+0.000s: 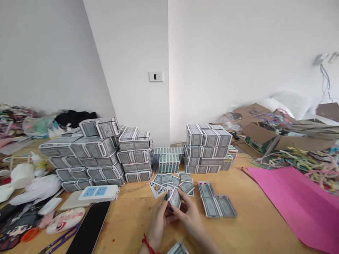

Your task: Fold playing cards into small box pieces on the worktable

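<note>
A grey-backed playing card (175,198) is pinched between my left hand (159,210) and my right hand (189,214), over the wooden table. Whether more cards lie under it I cannot tell. Just beyond my fingers is a loose spread of playing cards (166,179), mostly backs up, with one face card (158,189) face up. To the right of my hands lies an L-shaped piece made of cards (215,201), with small red spots along it. Part of another card piece (178,248) shows at the bottom edge, below my wrists.
Tall stacks of card-covered blocks stand at left (92,158) and right (206,148), with green card packs (168,162) between. A black phone (88,227), scissors (62,240) and a white power strip (99,193) lie left. Pink paper (293,204) and a cardboard box (293,141) are right.
</note>
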The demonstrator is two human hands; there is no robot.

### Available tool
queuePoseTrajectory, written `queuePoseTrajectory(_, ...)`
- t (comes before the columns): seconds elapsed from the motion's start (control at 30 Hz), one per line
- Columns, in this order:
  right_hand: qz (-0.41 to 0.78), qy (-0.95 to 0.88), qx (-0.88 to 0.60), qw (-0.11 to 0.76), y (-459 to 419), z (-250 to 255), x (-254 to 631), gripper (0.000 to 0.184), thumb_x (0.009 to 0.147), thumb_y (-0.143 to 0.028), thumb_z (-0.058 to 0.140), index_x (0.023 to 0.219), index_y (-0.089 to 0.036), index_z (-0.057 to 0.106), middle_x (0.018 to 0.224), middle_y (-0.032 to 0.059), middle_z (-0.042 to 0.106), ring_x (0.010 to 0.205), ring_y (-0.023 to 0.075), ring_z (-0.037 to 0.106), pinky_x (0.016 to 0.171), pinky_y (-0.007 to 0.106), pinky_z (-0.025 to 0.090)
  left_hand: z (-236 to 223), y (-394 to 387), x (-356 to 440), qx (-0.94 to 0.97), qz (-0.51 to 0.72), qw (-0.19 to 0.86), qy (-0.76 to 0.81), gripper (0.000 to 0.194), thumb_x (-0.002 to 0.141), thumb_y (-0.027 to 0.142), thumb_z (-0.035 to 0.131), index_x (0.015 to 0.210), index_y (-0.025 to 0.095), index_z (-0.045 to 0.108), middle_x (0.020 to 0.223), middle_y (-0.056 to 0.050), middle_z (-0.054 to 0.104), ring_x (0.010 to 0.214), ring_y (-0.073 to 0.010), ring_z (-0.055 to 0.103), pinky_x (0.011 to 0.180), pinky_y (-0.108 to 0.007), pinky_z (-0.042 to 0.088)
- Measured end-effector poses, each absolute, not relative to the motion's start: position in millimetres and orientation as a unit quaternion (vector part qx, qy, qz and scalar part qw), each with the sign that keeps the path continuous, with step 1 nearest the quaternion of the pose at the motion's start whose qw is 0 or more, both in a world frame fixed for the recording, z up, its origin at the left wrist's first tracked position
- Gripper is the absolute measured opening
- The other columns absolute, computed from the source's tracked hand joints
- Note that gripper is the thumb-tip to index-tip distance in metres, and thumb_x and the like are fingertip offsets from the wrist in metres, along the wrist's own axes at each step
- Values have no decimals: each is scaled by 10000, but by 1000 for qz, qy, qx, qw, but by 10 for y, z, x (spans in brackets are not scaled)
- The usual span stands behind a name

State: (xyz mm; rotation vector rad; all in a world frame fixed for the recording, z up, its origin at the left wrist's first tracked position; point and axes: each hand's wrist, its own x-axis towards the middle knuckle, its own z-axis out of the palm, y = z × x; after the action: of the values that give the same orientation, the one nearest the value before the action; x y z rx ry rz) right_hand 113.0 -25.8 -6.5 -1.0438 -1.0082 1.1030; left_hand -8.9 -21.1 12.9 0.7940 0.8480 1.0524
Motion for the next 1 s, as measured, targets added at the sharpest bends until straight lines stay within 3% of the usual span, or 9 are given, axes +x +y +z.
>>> queuePoseTrajectory(0.17, 519, -468, -414, 584, -280, -94, 1148, 620, 611, -288, 696, 1176, -208, 455, 1101, 84, 584, 892, 241, 590, 787, 365, 461, 190, -216, -143, 274, 425, 812, 292, 306, 732, 341, 546, 971, 153, 581, 962, -101, 648, 887, -224, 605, 828, -413, 443)
queuePoseTrajectory(0.33, 498, -492, -430, 571, -288, -127, 1158, 631, 620, -300, 684, 1199, -223, 445, 1151, 79, 552, 904, 244, 579, 789, 363, 459, 193, -218, -187, 200, 401, 844, 293, 216, 750, 240, 531, 890, 95, 609, 930, -106, 659, 811, -180, 632, 867, -346, 433)
queuePoseTrajectory(0.5, 437, -543, -435, 571, -311, -168, 1157, 574, 669, -277, 639, 1207, -252, 440, 1281, 59, 434, 1173, 253, 377, 976, 396, 296, 157, -202, -226, 181, 383, 865, 268, 232, 764, 235, 515, 906, 74, 602, 955, -121, 650, 863, -194, 621, 891, -347, 416)
queuePoseTrajectory(0.6, 419, -565, -435, 562, -329, -164, 1156, 543, 700, -277, 607, 1214, -259, 432, 1298, 50, 413, 1215, 238, 317, 1007, 393, 245, 156, -195, -236, 184, 378, 872, 249, 280, 781, 279, 501, 954, 78, 590, 977, -125, 644, 905, -204, 607, 898, -347, 409)
queuePoseTrajectory(0.8, 430, -581, -429, 542, -345, -145, 1153, 550, 706, -281, 603, 1224, -254, 419, 1300, 53, 406, 1205, 235, 330, 1000, 377, 261, 117, -177, -262, 203, 356, 870, 275, 253, 785, 242, 512, 957, 74, 592, 961, -120, 652, 889, -190, 610, 871, -312, 436)
queuePoseTrajectory(1.0, 505, -530, -390, 559, -323, -88, 1123, 617, 634, -319, 676, 1199, -263, 436, 1240, 79, 453, 914, 240, 563, 804, 374, 445, 132, -187, -281, 258, 383, 840, 285, 207, 747, 196, 568, 919, 95, 622, 964, -109, 650, 867, -176, 612, 844, -288, 454)
